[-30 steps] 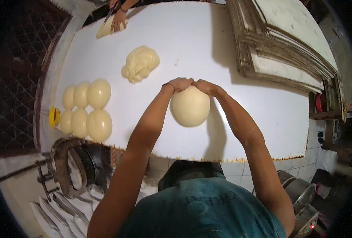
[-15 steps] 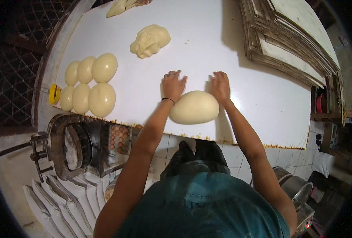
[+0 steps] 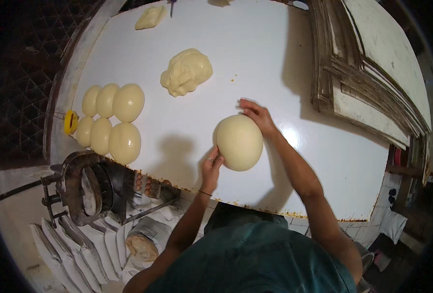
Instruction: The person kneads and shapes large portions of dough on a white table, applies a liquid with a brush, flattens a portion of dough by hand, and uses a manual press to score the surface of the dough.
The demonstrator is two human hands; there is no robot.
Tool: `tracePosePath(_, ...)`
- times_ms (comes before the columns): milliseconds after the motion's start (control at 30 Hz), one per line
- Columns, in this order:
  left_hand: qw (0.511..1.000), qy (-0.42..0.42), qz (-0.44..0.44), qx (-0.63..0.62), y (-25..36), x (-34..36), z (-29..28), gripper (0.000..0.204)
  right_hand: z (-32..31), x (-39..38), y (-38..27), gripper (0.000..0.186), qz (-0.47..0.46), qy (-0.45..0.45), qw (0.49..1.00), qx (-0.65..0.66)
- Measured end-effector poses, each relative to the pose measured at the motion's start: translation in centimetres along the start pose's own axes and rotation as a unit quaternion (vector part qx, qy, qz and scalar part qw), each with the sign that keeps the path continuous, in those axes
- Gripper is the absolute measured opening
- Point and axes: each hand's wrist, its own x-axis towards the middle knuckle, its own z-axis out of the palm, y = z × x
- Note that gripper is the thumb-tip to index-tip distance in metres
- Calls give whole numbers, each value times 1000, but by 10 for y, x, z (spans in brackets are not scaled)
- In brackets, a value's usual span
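Observation:
A large smooth pale dough ball (image 3: 240, 143) rests on the white, rust-edged tabletop (image 3: 333, 180). My left hand (image 3: 211, 167) grips its lower left side, fingertips partly hidden against it. My right hand (image 3: 258, 116) is at its upper right, fingers stretched beyond the top, thumb side touching the dough. To the left lie several glossy dough balls (image 3: 127, 102) in two rows. A rough dough lump (image 3: 186, 72) sits farther up, and a smaller cut piece (image 3: 149, 18) lies near the back beside an upright-lying knife (image 3: 172, 7).
A stack of worn boards (image 3: 372, 63) covers the right side. A yellow ring-shaped object (image 3: 71, 122) sits at the left edge. Below are a black metal machine (image 3: 92, 190), eggs (image 3: 148, 186) and white sacks (image 3: 74, 249). Dark lattice (image 3: 26, 97) borders the left.
The dough ball has turned from lying sideways to lengthwise. My left hand has moved down to its lower left, my right hand toward its top. The other person's hands have left view.

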Motion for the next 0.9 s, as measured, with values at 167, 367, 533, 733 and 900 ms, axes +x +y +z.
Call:
tracePosePath(167,992,-83,35,-84,47,111,4,47,4,26,-29,41,210,-145,956,147)
tracePosePath(367,944,-275,-109,149,64,53,31,45,54,-83,-64,38,218,-88,967,-99)
tracePosePath(533,892,-291,-24,346,25,-34,5,60,71,-158,-12,37,141,-133,943,-270)
tracePosePath(733,918,89,189,337,48,18,10,60,18,-112,18,45,-62,242,953,-175)
tracePosePath(900,965,15,23,-262,-3,-23,25,71,69,-157,66,51,-75,191,823,529)
